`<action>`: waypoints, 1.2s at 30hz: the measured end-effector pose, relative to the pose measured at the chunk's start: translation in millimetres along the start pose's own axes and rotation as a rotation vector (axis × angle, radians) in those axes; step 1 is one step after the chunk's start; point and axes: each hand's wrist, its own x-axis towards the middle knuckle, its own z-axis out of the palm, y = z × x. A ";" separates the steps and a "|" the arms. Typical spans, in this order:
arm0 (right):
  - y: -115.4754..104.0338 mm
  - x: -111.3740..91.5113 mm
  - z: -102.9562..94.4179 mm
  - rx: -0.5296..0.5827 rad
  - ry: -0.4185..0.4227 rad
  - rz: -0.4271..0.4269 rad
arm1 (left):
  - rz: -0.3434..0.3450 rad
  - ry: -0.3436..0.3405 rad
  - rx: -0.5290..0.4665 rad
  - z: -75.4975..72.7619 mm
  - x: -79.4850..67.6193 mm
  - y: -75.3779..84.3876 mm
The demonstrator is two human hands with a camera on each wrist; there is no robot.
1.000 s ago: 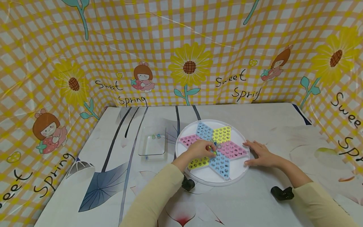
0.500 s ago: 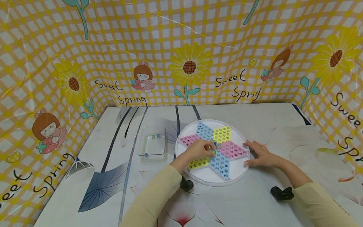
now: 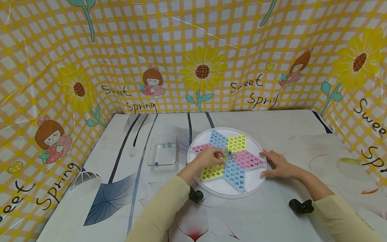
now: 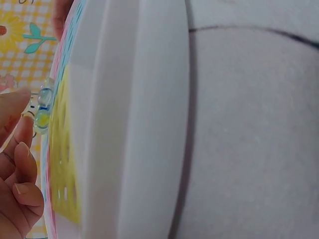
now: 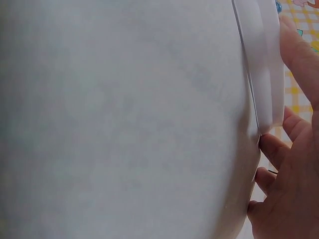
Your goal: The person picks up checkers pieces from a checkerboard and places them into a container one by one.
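A round white Chinese checkers board (image 3: 202, 187) carries a pink, blue and yellow star of holes. Several glass marbles (image 3: 229, 155) sit together near the star's centre. My left hand (image 3: 208, 158) hovers over the left part of the star, beside those marbles. In the left wrist view its thumb and index finger are slightly parted, with no marble seen between them; a yellow-green marble (image 4: 43, 119) sits just past their tips. My right hand (image 3: 278, 164) rests against the board's right rim, fingers spread, thumb near the front side. The right wrist view shows its fingertips (image 5: 268, 144) at the rim.
Left of the board stands a clear plastic box (image 3: 162, 165) holding a green marble (image 3: 164, 145), a teal marble (image 3: 169, 144) and a dark blue marble (image 3: 156, 164). A pale patterned cloth covers the table (image 3: 302, 134). A checked curtain (image 3: 169, 40) closes the back and sides.
My left hand has drawn back a little to the left from the star's centre, and more of the marble group shows. My right hand has stayed at the rim.
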 end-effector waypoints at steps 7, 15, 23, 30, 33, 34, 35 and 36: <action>1.5 -0.1 -0.3 -0.001 -0.004 0.006 | 0.011 0.016 -0.018 -7.2 -2.8 -1.3; 3.1 1.3 0.5 -0.001 -0.012 0.008 | 0.086 0.068 -0.037 -20.8 -8.0 -8.6; 1.4 0.8 -0.5 -0.023 0.000 -0.007 | 0.073 0.106 -0.084 -31.8 -14.0 -16.3; 1.3 0.8 -0.4 -0.026 -0.001 -0.007 | 0.065 0.135 -0.114 -41.6 -19.0 -24.7; -0.9 0.5 -0.4 -0.019 -0.005 0.003 | 0.081 0.148 -0.111 -46.1 -21.0 -26.4; -1.5 0.4 -0.4 -0.016 -0.004 0.005 | 0.088 0.154 -0.112 -47.8 -21.8 -26.2; -2.2 0.2 -0.5 -0.012 -0.005 0.006 | 0.087 0.156 -0.111 -49.5 -22.5 -26.0; -2.6 0.1 -0.5 -0.011 -0.005 0.008 | 0.085 0.156 -0.110 -51.3 -23.5 -25.7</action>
